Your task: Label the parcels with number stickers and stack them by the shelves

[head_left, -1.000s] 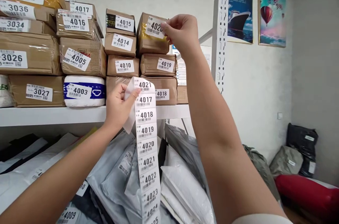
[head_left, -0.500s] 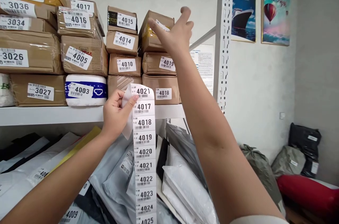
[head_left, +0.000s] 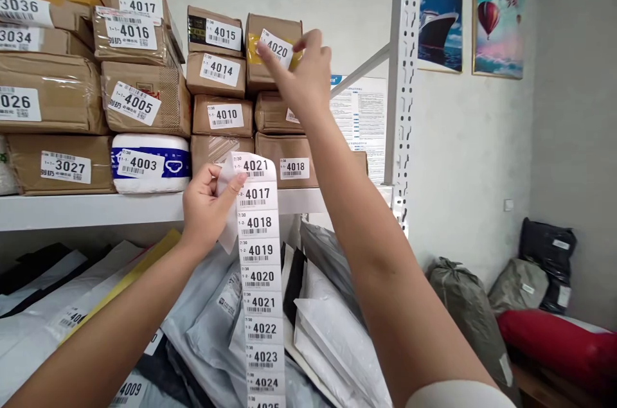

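In the head view, the right hand, pinching the label's edge a second ago, is now spread across the 4020 box — its label looks stuck on, though contact is unclear. Lower left, the left hand pinches the label strip. The right wrist partly hides the 4019 box; soft parcels slump below both hands.

Paper label strip, cardboard box (glossy tape)

I see a white paper label strip hanging near, a brown cardboard box labelled 4020 stacked farther away.
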Demonstrator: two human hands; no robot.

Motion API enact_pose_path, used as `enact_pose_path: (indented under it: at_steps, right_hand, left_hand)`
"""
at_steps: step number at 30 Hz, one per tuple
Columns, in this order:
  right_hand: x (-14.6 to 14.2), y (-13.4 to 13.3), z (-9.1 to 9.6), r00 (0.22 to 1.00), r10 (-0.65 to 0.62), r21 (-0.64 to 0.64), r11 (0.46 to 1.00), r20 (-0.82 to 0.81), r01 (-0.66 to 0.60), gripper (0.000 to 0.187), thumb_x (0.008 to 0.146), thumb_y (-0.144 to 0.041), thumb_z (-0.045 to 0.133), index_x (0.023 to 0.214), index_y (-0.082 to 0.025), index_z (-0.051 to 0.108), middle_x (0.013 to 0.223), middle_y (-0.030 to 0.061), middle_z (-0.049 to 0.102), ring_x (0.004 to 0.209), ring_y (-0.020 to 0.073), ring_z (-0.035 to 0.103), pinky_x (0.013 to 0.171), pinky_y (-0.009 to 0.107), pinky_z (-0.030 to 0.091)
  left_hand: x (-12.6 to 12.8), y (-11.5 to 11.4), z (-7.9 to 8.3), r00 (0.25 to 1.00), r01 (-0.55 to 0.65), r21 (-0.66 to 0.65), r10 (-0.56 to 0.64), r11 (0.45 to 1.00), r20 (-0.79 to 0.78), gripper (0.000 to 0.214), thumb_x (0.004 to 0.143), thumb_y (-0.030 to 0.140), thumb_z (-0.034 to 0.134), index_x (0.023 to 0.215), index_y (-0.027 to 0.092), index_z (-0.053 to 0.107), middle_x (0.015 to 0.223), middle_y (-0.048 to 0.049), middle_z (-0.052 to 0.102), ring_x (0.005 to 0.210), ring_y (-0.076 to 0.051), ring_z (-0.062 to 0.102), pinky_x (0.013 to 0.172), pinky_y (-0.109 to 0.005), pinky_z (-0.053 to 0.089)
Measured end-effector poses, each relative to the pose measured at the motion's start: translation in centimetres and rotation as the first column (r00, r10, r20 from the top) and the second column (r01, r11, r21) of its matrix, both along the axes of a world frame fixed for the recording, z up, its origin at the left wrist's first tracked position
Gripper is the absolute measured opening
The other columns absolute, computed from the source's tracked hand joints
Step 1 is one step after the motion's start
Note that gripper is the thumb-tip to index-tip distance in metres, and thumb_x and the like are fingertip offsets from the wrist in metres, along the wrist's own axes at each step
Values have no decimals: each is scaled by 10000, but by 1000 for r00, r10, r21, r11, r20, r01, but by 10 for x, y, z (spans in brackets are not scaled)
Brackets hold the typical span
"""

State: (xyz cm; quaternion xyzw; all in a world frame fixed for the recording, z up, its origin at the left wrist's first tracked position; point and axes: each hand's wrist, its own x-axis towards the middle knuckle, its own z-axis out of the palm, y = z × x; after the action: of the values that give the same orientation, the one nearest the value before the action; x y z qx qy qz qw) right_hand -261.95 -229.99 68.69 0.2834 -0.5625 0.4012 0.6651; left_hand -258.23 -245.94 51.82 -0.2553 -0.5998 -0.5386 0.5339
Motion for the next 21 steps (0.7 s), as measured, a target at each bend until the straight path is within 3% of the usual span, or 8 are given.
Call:
enact_pose_path:
  at_steps: [2, 3, 5, 7, 10, 13, 16, 21]
  right_hand:
    - [10, 15, -26, 984, 128, 48, 991, -123, -123, 383, 857, -561, 594, 1010, -226, 488, 1103, 86, 562, 1051, 215, 543, 891, 350, 470]
    - [16, 22, -42, 970, 214, 146, 970, -118, -196, 362, 865, -533, 599, 1038, -228, 506, 1107, 69, 577, 1024, 192, 564, 858, 322, 488]
    - [23, 32, -76, 936, 338, 415, 840, 102, -349, 381, 837, -529, 634, 1066, -232, 567, 1049, 41, 629, 942, 175, 612, 764, 298, 520]
    - [24, 36, -108, 874, 374, 498, 719, 312, -485, 371, 815, -511, 666, 1046, -225, 623, 992, 36, 665, 877, 170, 634, 698, 289, 534]
    - [16, 43, -140, 780, 472, 366, 698, 412, -616, 302, 806, -450, 696, 971, -201, 651, 918, 38, 677, 789, 156, 634, 642, 283, 542]
    - [9, 58, -155, 712, 577, 203, 702, 400, -683, 286, 770, -397, 745, 951, -202, 640, 896, 32, 673, 775, 149, 634, 631, 277, 539]
    - [6, 78, -162, 680, 603, 90, 717, 417, -691, 252, 751, -388, 763, 875, -198, 654, 847, 27, 678, 749, 140, 632, 607, 267, 523]
    - [5, 102, -171, 625, 567, 14, 735, 537, -678, 262, 666, -398, 820, 747, -189, 685, 709, 11, 678, 634, 129, 612, 585, 288, 514]
  left_hand:
    - [1, -1, 0, 1000, 0, 23, 0, 1000, -18, 282, 761, 401, 742, 733, 207, 538, 572, 56, 600, 481, -88, 540, 446, -179, 427]
    - [1, 0, 0, 1000, 2, 20, -2, 1000, -27, 269, 768, 404, 734, 754, 207, 552, 581, 54, 607, 483, -89, 543, 449, -180, 431]
    - [2, 3, 0, 999, 10, -17, -10, 1000, -48, 240, 795, 414, 705, 805, 208, 582, 588, 54, 607, 480, -89, 540, 450, -183, 431]
    - [2, 10, 1, 996, -12, -87, 5, 996, -87, 209, 831, 410, 666, 833, 209, 606, 598, 52, 598, 498, -90, 539, 464, -186, 429]
    - [2, 27, 1, 989, -79, -214, 49, 974, -142, 152, 861, 359, 638, 872, 207, 648, 805, 3, 677, 725, -119, 625, 628, -208, 490]
    - [1, 47, -1, 998, 47, -282, -59, 958, -34, 182, 868, 329, 630, 1007, 216, 661, 982, -29, 708, 874, -153, 652, 744, -246, 515]
    - [-1, 66, -6, 981, 180, -281, -150, 943, 126, 180, 876, 365, 613, 954, 209, 658, 831, -11, 704, 726, -134, 638, 627, -226, 498]
    - [-11, 92, -16, 971, 138, -261, -79, 955, 225, 305, 892, 460, 555, 721, 210, 523, 546, 51, 522, 478, -90, 438, 438, -209, 324]
